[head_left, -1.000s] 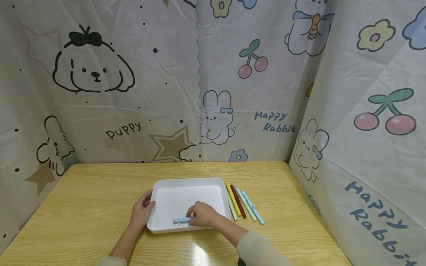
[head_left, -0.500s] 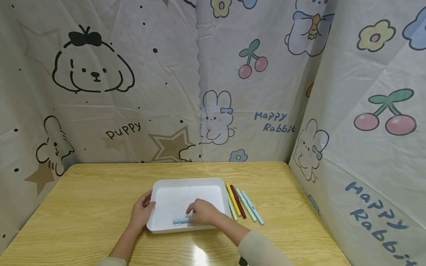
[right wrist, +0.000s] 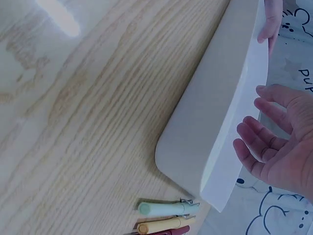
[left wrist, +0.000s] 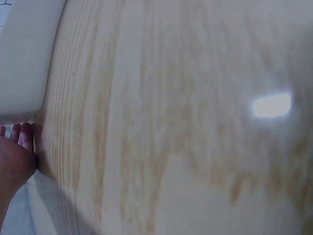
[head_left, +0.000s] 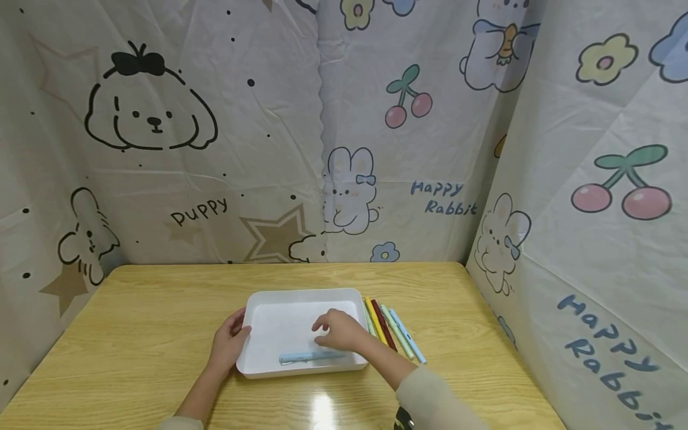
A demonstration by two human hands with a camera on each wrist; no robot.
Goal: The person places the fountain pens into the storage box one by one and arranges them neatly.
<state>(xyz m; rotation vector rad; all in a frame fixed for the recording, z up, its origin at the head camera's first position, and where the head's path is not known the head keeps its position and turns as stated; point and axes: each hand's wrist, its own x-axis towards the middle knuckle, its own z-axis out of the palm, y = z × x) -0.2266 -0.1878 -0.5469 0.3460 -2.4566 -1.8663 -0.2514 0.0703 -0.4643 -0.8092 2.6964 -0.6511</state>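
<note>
A white rectangular tray lies on the table. At its left end my left hand grips the side wall; the right wrist view shows that hand's thumb over the rim. Inside the tray, along the near wall, a light blue pen lies lengthwise. My right hand hovers over the right half of the tray, just above the pen in the head view. Its fingers are loosely bent and spread in the right wrist view, with nothing between them.
Right of the tray, several pens lie side by side on the wooden table: pale green, a yellow pen, a dark red pen, another green pen and a blue pen. Printed cloth hangs behind and at both sides.
My right hand has let go of the blue pen, leaving it in the tray, and has lifted away up and to the right. The left hand has stayed at the tray.
</note>
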